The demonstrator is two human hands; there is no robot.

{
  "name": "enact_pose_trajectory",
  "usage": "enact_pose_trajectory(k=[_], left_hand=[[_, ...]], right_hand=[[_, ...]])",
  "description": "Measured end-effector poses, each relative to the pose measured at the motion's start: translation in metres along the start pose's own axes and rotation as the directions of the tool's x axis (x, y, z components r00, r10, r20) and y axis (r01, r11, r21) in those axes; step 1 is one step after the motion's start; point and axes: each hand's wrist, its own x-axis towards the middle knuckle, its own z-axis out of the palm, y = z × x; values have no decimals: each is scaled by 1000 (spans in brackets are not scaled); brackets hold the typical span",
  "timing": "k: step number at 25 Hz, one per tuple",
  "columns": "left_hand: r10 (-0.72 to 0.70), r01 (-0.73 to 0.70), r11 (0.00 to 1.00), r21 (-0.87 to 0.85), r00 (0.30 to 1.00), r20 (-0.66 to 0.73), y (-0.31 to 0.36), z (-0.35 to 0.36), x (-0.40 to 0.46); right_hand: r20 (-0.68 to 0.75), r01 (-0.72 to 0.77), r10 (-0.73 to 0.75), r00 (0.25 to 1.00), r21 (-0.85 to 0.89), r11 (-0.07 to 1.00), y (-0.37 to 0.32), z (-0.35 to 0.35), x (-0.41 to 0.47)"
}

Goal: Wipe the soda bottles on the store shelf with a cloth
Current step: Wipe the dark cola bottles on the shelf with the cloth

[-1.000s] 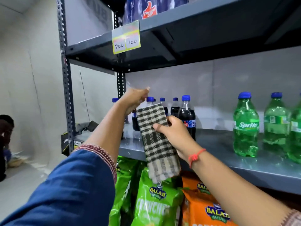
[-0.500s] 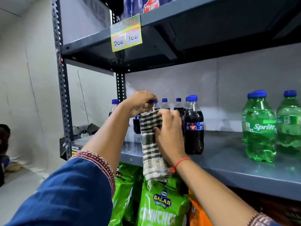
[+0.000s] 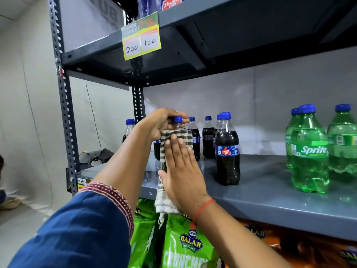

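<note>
A dark cola bottle with a blue cap (image 3: 178,119) stands on the grey shelf (image 3: 270,188), its body hidden behind a checked cloth (image 3: 167,139). My left hand (image 3: 161,122) grips the bottle's neck just under the cap. With flat fingers, my right hand (image 3: 181,171) presses the cloth against the bottle's front; the cloth's lower end hangs below the shelf edge. Several more cola bottles stand behind, and one Thums Up bottle (image 3: 227,149) stands to the right. Green Sprite bottles (image 3: 309,151) are at the far right.
An upper shelf with a yellow price tag (image 3: 142,38) hangs overhead. A perforated steel upright (image 3: 64,105) frames the left side. Green and orange Balaji wafer bags (image 3: 188,246) fill the level below. A cardboard box (image 3: 94,158) sits past the shelf's left end.
The bottle, held tilted in front of the shelf, has come upright by the shelf's front edge. My left hand now grips its neck and my right hand has flattened the cloth on it.
</note>
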Motion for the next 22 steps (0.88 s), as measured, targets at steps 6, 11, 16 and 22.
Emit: enact_pose_trajectory(k=[6, 11, 16, 22], left_hand=[[-44, 44, 999, 9, 999, 32, 2, 1, -7], [-33, 32, 999, 30, 999, 23, 1, 1, -2], [-30, 29, 998, 47, 999, 29, -2, 3, 2], [-40, 39, 999, 16, 998, 40, -1, 0, -2]], right_hand=[[-64, 30, -32, 997, -21, 999, -7, 7, -12], [-13, 68, -68, 998, -53, 996, -4, 3, -14], [38, 60, -58, 998, -49, 997, 1, -5, -8], [14, 65, -64, 998, -33, 997, 3, -1, -19]])
